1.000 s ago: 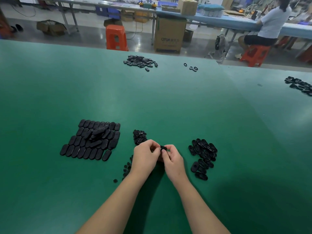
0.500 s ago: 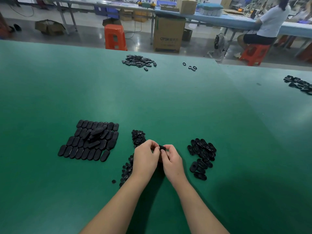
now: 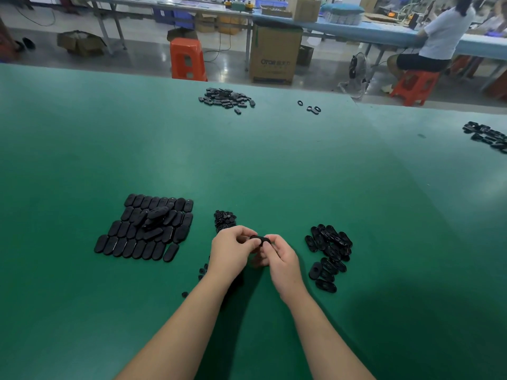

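Note:
My left hand [image 3: 231, 253] and my right hand [image 3: 279, 259] meet above the green table [image 3: 274, 165], and together they pinch one small black oval part [image 3: 259, 239] between their fingertips. Left of the hands lies a neat block of black oval caps [image 3: 145, 231] in rows, with a few stacked on top. Behind the left hand sits a heap of small black round pieces [image 3: 225, 219]. More of these small pieces [image 3: 203, 271] lie under my left wrist. On the right is a loose pile of black oval frames [image 3: 327, 252].
Far across the table lie another pile of black parts [image 3: 226, 98], a few loose rings [image 3: 311, 107] and a pile at the right edge [image 3: 487, 135]. Beyond the table stand an orange stool [image 3: 186, 60], a cardboard box [image 3: 274, 54] and a seated person [image 3: 436, 39].
Both hands stay in the same spot, still working the small black part between the fingertips. The view has shifted slightly.

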`<state>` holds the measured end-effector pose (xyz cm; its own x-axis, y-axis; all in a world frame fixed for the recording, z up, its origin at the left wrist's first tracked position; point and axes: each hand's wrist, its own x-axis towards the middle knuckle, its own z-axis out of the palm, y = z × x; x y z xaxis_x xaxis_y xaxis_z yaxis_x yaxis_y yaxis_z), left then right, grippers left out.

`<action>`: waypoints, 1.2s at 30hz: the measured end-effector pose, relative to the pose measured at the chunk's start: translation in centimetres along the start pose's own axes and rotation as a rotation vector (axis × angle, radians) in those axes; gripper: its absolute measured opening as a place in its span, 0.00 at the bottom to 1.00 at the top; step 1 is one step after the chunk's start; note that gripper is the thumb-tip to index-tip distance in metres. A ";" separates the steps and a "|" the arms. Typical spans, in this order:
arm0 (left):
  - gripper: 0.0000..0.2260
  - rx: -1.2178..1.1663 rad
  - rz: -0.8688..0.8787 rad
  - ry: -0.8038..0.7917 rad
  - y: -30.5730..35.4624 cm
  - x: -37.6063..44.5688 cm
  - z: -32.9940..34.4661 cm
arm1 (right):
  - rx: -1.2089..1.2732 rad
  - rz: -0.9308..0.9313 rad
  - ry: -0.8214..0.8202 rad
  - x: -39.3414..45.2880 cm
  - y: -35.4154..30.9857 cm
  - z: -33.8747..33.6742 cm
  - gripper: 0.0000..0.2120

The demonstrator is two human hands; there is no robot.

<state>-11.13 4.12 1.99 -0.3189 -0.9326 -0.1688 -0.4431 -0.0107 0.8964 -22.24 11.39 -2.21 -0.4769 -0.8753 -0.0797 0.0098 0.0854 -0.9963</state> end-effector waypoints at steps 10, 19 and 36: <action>0.09 0.099 0.067 -0.034 0.0 -0.4 -0.4 | -0.036 -0.021 0.009 -0.3 -0.1 0.2 0.09; 0.03 0.221 0.120 0.021 0.1 -0.6 0.0 | -0.010 -0.011 0.007 -0.1 0.2 0.0 0.07; 0.13 0.497 0.429 0.020 -1.7 -1.2 -0.4 | -0.076 -0.016 -0.027 -0.1 0.0 0.0 0.07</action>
<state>-9.62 5.13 0.87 -0.5399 -0.8236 0.1740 -0.6156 0.5273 0.5857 -22.20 11.53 -2.18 -0.4526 -0.8893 -0.0652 -0.0647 0.1057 -0.9923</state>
